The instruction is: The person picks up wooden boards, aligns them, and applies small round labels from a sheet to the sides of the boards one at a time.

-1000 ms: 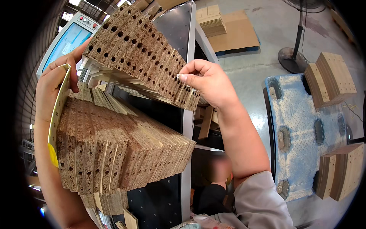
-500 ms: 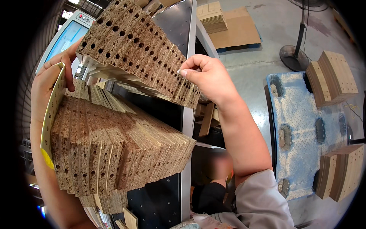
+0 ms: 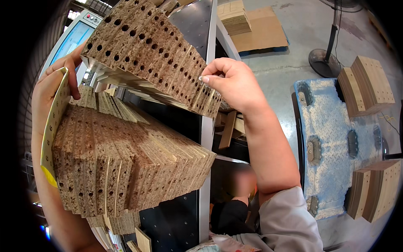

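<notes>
A bent yellow sheet (image 3: 53,126) with small printed marks, perhaps stickers, is held in my left hand (image 3: 52,90). That hand is curled round its top edge, to the left of two stacks of boards. The upper stack (image 3: 145,52) is particleboard standing on edge, its side dotted with rows of drilled holes. At the right end of this stack, my right hand (image 3: 231,80) has thumb and forefinger pinched close to the holes. A tiny whitish spot shows at the fingertips; I cannot tell whether it is a nail or a held piece. Nearer lies the lower stack (image 3: 134,159) of boards.
Both stacks rest on a dark table (image 3: 168,222) with a pale metal edge. A screen (image 3: 75,40) stands at the far left. On the right are a blue pallet (image 3: 329,126) bearing board stacks and a fan stand (image 3: 329,46). Another person's dark sleeve (image 3: 231,218) shows below.
My right hand has shifted slightly right along the upper stack's edge, still pinched. My left hand and the yellow sheet have drifted a little left.
</notes>
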Demonstrator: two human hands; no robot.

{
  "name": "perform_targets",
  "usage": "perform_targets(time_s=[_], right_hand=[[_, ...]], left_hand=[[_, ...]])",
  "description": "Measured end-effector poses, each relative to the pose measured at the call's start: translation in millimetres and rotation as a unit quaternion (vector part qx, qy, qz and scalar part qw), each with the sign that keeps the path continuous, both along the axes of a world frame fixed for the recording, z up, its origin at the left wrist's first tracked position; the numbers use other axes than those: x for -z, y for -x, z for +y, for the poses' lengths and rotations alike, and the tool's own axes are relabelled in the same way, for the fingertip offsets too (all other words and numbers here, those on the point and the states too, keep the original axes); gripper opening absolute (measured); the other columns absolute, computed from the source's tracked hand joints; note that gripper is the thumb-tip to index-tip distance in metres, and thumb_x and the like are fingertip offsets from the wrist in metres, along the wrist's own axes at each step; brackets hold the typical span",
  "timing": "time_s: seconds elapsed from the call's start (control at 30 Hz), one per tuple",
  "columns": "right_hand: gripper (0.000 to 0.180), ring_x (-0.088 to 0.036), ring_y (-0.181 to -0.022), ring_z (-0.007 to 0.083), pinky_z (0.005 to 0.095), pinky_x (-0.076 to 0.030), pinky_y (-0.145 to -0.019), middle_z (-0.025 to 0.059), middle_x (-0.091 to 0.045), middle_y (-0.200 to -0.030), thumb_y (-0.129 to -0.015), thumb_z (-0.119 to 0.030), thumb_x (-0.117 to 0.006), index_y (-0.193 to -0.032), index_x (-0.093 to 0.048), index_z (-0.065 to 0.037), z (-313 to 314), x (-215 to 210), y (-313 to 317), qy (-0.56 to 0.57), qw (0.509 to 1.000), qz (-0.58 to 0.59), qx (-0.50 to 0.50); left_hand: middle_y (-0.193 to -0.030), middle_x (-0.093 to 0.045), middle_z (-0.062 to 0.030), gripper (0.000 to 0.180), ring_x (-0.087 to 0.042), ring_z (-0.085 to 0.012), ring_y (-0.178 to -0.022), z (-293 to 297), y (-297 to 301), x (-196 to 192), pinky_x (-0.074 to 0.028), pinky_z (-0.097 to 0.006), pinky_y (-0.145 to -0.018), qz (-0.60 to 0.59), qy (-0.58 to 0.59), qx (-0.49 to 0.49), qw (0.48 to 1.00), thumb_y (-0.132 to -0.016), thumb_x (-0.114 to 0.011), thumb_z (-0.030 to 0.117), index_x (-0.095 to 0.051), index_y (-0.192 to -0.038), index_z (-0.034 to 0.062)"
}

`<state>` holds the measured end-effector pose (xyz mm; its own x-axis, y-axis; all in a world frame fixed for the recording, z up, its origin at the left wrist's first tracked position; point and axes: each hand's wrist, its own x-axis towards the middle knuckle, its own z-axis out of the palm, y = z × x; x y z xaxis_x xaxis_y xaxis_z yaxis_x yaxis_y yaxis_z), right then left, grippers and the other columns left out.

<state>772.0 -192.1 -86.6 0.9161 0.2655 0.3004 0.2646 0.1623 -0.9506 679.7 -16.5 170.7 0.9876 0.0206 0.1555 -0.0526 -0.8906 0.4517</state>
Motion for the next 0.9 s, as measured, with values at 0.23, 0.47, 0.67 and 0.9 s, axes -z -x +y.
perform_targets(time_s=[0.23, 0.47, 0.67, 0.9], right_hand=[[0.006, -0.056, -0.078, 0.0226, 0.0319, -0.045, -0.073, 0.0094, -0.057, -0.081, -0.075, -0.006, -0.062, -0.078, -0.062, -0.001, 3, -3, 2, 0.040, 0.999, -0.008, 0.008], [0.006, -0.057, -0.081, 0.0251, 0.0329, -0.046, -0.075, 0.0107, -0.057, -0.083, -0.075, -0.007, -0.061, -0.078, -0.062, -0.002, 4, -2, 4, 0.055, 0.997, -0.029, 0.039], [0.007, -0.057, -0.079, 0.0250, 0.0328, -0.046, -0.074, 0.0106, -0.057, -0.082, -0.075, -0.008, -0.062, -0.080, -0.062, -0.002, 9, 2, 7, 0.076, 0.991, -0.062, 0.086], [0.010, -0.054, -0.068, 0.0115, 0.0254, -0.046, -0.064, 0.0041, -0.058, -0.076, -0.073, -0.003, -0.066, -0.081, -0.060, 0.000, 2, 8, -3, -0.141, 0.987, 0.080, 0.017]], left_hand=[[-0.089, -0.057, -0.0124, 0.024, -0.047, -0.0146, -0.105, 4, 5, -1, -0.037, -0.024, -0.069, -0.029, -0.151, -0.015, 0.988, -0.082, -0.039, 0.016, -0.052, -0.069, 0.0017], [-0.076, -0.054, -0.0090, 0.025, -0.050, -0.0113, -0.096, 9, 1, 3, -0.037, -0.024, -0.062, -0.064, -0.024, -0.032, 0.997, -0.083, -0.039, 0.016, -0.058, -0.084, 0.0002], [-0.120, -0.054, -0.0161, 0.023, -0.044, -0.0234, -0.116, 1, 3, 4, -0.032, -0.028, -0.091, -0.042, -0.021, -0.041, 0.998, -0.075, -0.035, 0.003, -0.042, -0.054, 0.0020], [-0.109, -0.058, -0.0179, 0.023, -0.045, -0.0205, -0.112, 5, 3, 0, -0.023, -0.031, -0.102, -0.016, -0.025, -0.029, 0.999, -0.075, -0.036, 0.003, -0.042, -0.053, 0.0012]])
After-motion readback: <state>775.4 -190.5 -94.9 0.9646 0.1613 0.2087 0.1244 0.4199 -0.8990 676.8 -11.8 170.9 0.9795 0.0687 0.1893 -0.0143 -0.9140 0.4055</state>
